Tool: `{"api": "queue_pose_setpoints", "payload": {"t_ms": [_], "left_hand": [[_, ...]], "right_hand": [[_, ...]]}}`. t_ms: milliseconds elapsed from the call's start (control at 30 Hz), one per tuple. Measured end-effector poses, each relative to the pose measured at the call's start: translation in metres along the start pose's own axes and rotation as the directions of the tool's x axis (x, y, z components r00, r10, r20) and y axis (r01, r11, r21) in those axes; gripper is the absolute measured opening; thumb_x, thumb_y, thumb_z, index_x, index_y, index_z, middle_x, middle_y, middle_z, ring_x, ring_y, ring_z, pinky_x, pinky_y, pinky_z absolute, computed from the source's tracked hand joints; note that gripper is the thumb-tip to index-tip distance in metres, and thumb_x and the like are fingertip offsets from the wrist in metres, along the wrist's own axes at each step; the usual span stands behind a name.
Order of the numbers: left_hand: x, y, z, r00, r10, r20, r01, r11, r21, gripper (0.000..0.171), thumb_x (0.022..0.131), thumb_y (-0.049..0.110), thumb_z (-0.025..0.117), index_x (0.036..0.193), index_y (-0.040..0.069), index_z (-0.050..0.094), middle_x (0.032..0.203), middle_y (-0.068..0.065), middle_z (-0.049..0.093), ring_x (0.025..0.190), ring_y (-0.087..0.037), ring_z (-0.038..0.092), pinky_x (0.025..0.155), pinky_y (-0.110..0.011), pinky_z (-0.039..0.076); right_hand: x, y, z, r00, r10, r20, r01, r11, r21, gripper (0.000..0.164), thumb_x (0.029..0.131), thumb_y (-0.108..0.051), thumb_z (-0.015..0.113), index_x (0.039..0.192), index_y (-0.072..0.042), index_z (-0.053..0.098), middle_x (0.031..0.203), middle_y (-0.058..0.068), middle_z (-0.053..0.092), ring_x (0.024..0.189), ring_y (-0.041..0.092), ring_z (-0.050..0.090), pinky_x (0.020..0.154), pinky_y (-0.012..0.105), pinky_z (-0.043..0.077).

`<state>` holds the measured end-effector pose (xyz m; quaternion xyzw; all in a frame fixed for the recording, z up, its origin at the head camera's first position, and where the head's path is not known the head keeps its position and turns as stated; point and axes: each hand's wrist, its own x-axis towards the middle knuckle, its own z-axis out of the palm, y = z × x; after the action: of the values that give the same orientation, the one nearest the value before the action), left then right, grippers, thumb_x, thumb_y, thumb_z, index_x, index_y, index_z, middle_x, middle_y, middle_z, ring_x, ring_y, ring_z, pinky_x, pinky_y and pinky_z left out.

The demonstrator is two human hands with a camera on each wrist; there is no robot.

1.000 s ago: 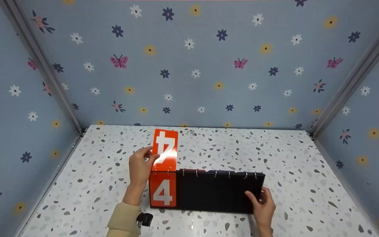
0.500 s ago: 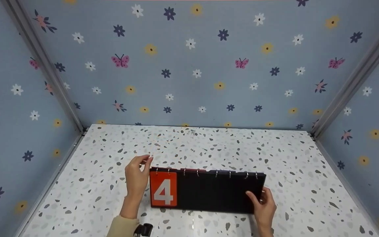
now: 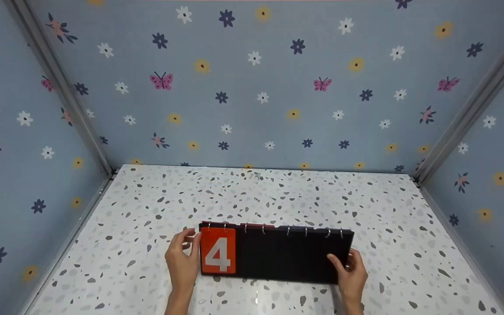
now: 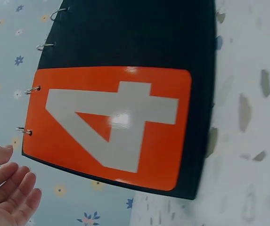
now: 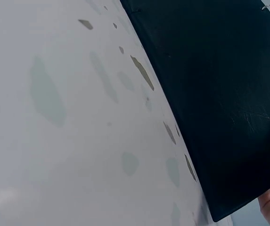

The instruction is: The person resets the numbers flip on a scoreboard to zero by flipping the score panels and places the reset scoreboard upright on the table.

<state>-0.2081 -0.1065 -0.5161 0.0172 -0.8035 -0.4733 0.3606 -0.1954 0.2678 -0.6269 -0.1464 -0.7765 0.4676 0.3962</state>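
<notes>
A black flip scoreboard (image 3: 285, 256) stands on the speckled table, held up at its right end. An orange card with a white 4 (image 3: 229, 236) hangs from metal rings at the board's left end. The right hand (image 3: 352, 276) grips the right edge, thumb on the front face and the other fingers behind. Beside the left edge is the left hand (image 3: 182, 258), its fingers loosely bent. In the left wrist view, that hand (image 4: 7, 188) holds nothing and sits apart from the card (image 4: 165, 150). The right wrist view shows the plain black board (image 5: 210, 94) and part of the gripping fingers.
The white speckled table top (image 3: 295, 197) extends behind the board and to both sides. A blue wall with flowers and butterflies (image 3: 252, 78) closes off the back, and similar panels stand left and right. Grey metal posts (image 3: 68, 100) mark the corners.
The orange card held up above the board by the left hand has gone out of sight behind it. The left hand let go and moved down beside the left edge. The right hand keeps its grip.
</notes>
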Motion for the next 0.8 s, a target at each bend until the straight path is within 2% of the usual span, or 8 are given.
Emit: {"api": "queue_pose_setpoints", "payload": {"t_ms": [267, 533, 633, 800], "left_hand": [[-0.021, -0.010, 0.008, 0.993, -0.115, 0.008, 0.115, 0.993, 0.023, 0.030, 0.071, 0.009, 0.077, 0.094, -0.002, 0.061, 0.084, -0.010, 0.061, 0.075, -0.019, 0.057, 0.064, -0.034, 0.050], [-0.034, -0.021, 0.019, 0.974, -0.224, 0.041, 0.221, 0.974, 0.058, 0.044, 0.062, 0.019, 0.083, 0.092, 0.000, 0.057, 0.084, -0.008, 0.057, 0.078, -0.020, 0.053, 0.065, -0.037, 0.047], [-0.035, -0.025, 0.021, 0.968, -0.243, 0.053, 0.240, 0.969, 0.067, 0.044, 0.061, 0.019, 0.083, 0.090, 0.000, 0.056, 0.083, -0.009, 0.056, 0.077, -0.021, 0.053, 0.065, -0.037, 0.046], [-0.034, -0.027, 0.021, 0.954, -0.287, 0.083, 0.281, 0.957, 0.072, 0.040, 0.063, 0.018, 0.082, 0.089, -0.001, 0.057, 0.082, -0.010, 0.058, 0.074, -0.020, 0.053, 0.065, -0.032, 0.046]], "right_hand": [[0.000, 0.001, 0.000, 1.000, 0.008, 0.006, -0.009, 0.999, 0.039, 0.034, 0.065, -0.017, 0.081, 0.092, -0.017, 0.061, 0.073, -0.004, 0.063, 0.062, 0.009, 0.059, 0.054, 0.014, 0.044], [0.000, 0.000, 0.000, 1.000, 0.018, 0.013, -0.018, 0.999, 0.047, 0.034, 0.066, -0.018, 0.081, 0.093, -0.016, 0.060, 0.073, -0.003, 0.063, 0.061, 0.011, 0.059, 0.054, 0.015, 0.044], [-0.002, -0.009, -0.002, 1.000, 0.015, 0.021, -0.016, 0.998, 0.058, 0.033, 0.067, -0.020, 0.080, 0.093, -0.015, 0.060, 0.073, -0.001, 0.063, 0.061, 0.008, 0.058, 0.054, 0.014, 0.044], [-0.003, -0.041, -0.010, 0.999, 0.028, 0.027, -0.030, 0.997, 0.071, 0.033, 0.068, -0.014, 0.080, 0.092, -0.006, 0.059, 0.071, 0.004, 0.061, 0.059, 0.005, 0.056, 0.054, 0.012, 0.042]]}}
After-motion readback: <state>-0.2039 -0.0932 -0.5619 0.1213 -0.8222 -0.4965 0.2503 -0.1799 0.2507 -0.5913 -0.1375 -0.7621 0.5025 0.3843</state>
